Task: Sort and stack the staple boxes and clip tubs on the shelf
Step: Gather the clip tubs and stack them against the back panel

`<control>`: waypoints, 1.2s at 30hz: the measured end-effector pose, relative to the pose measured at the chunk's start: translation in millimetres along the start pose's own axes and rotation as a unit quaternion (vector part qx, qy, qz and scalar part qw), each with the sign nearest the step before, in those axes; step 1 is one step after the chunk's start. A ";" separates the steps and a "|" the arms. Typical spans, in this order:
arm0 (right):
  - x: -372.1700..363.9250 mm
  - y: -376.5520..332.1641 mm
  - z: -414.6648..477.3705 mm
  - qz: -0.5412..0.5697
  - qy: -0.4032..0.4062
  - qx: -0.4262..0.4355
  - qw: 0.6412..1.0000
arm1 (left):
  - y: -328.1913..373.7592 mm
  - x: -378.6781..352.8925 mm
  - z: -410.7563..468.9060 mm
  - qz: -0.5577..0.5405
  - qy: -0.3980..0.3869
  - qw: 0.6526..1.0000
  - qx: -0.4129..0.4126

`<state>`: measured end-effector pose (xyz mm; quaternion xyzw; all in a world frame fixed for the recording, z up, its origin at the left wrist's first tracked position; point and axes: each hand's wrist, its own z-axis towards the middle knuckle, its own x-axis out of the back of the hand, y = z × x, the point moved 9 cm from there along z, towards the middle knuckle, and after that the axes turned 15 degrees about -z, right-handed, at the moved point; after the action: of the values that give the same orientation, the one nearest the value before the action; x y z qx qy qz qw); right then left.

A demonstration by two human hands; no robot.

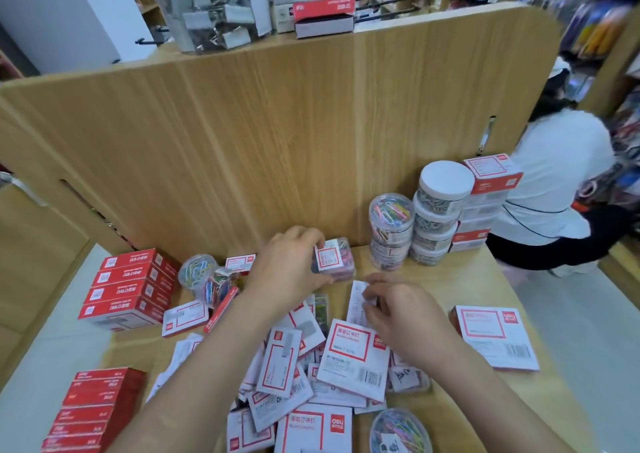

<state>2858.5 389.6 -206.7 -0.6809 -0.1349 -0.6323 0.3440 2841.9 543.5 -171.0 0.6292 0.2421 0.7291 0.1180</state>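
My left hand [291,265] grips a clear rectangular clip box [334,260] with a red-framed label, near the back of the wooden shelf [460,286]. My right hand [398,309] pinches a small white staple box [358,300] standing on edge just below it. A loose heap of red-and-white staple boxes [349,354] lies under both forearms. Round clip tubs [391,234] and white-lidded tubs [441,210] stand stacked at the back right. A tub of coloured clips [398,430] sits at the front.
Stacked red staple boxes stand at the left [130,290] and front left [90,411]. More boxes are piled at the back right corner [485,203], one lies flat at the right [495,335]. A wooden back panel [277,134] rises behind. A person [554,193] crouches to the right.
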 end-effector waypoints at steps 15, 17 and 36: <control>13.9 56.7 -12.6 0.239 0.058 -0.180 0.953 | 17.6 -19.7 14.8 0.034 0.017 0.998 0.044; 7.7 52.0 -9.8 0.262 0.030 -0.172 0.949 | 20.7 -22.8 15.1 0.056 0.018 0.998 0.033; 8.3 35.6 -5.8 0.150 0.005 -0.112 0.982 | 21.8 -20.5 9.1 -0.033 0.007 0.998 0.062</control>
<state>2877.4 357.9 -209.7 -0.7245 0.0420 -0.5883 0.3568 2857.3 517.0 -176.9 0.6217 0.3082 0.7128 0.1016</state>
